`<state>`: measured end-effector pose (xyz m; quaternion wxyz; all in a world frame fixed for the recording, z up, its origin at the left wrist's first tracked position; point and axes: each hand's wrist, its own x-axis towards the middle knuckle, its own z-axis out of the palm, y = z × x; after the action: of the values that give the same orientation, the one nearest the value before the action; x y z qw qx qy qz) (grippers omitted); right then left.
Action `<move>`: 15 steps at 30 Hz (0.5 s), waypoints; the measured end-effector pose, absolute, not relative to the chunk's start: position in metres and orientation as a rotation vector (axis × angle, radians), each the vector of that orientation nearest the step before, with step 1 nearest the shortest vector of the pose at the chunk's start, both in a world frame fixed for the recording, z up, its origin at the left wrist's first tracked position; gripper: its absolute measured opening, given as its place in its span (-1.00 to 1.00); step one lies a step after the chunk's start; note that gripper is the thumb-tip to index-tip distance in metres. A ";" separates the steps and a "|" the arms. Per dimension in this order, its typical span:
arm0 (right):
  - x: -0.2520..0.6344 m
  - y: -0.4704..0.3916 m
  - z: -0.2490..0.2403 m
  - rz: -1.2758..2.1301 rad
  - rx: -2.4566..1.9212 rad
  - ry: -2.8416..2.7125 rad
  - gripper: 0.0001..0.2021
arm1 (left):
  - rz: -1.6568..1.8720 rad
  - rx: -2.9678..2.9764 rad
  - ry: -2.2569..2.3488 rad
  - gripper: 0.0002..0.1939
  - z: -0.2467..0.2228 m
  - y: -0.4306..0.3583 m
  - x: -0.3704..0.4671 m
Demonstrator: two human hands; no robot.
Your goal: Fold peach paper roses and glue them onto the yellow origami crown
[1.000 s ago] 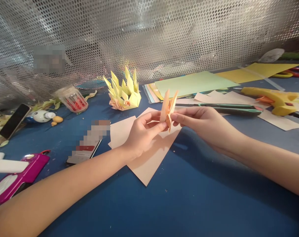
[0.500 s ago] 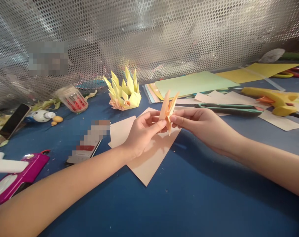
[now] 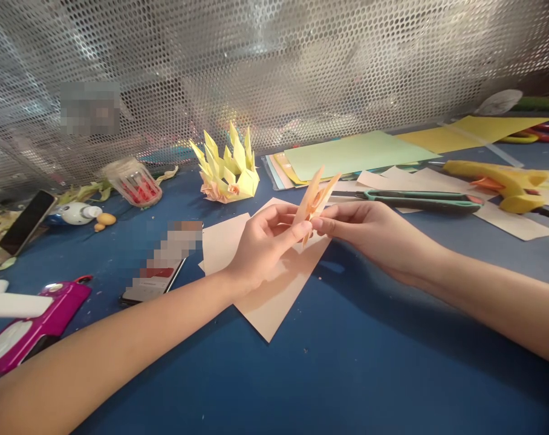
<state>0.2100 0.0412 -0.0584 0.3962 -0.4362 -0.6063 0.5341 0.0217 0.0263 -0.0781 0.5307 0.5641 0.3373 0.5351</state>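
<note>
Both hands pinch a small piece of folded orange paper [image 3: 311, 194], held up above the table with its pointed flaps rising. My left hand [image 3: 269, 244] grips its left side between thumb and fingers. From the right, my right hand [image 3: 363, 226] holds the lower edge with thumb and fingertips close to the left thumb. The paper's lower part is partly hidden by the fingers. Beneath the hands lie pale peach paper sheets [image 3: 268, 314] on the blue table [image 3: 347, 374]. A yellow folded-paper crown [image 3: 231, 172] with small pink roses stands behind.
Left of the hands are a phone [image 3: 154, 278], a magenta device [image 3: 52, 314] and a tilted jar [image 3: 133, 181] with red bits. To the right lie a green-edged cutter [image 3: 419, 199], a yellow glue gun [image 3: 505, 178] and coloured paper sheets [image 3: 360, 154]. A perforated metal screen [image 3: 274, 72] rises behind.
The folded orange paper has tilted, its upper tips leaning further right. My right hand has shifted slightly, its fingertips now nearer my left thumb.
</note>
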 end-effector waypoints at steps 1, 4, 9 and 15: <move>0.210 0.041 -0.058 1.349 -1.097 -1.533 -0.48 | 1.266 1.351 0.807 -0.77 -0.078 0.026 0.022; 0.209 0.040 -0.057 1.332 -1.092 -1.536 -0.50 | 1.249 1.366 0.825 -0.77 -0.078 0.026 0.022; 0.209 0.040 -0.057 1.318 -1.115 -1.571 -0.50 | 1.245 1.400 0.850 -0.84 -0.078 0.025 0.022; 0.208 0.038 -0.054 1.250 -1.110 -1.594 -0.47 | 1.302 1.440 0.855 -0.81 -0.076 0.026 0.021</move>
<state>0.2076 0.0385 -0.0542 0.4041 -0.4394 -0.6313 0.4950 0.0209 0.0255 -0.0762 0.4884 0.5923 0.3518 0.5356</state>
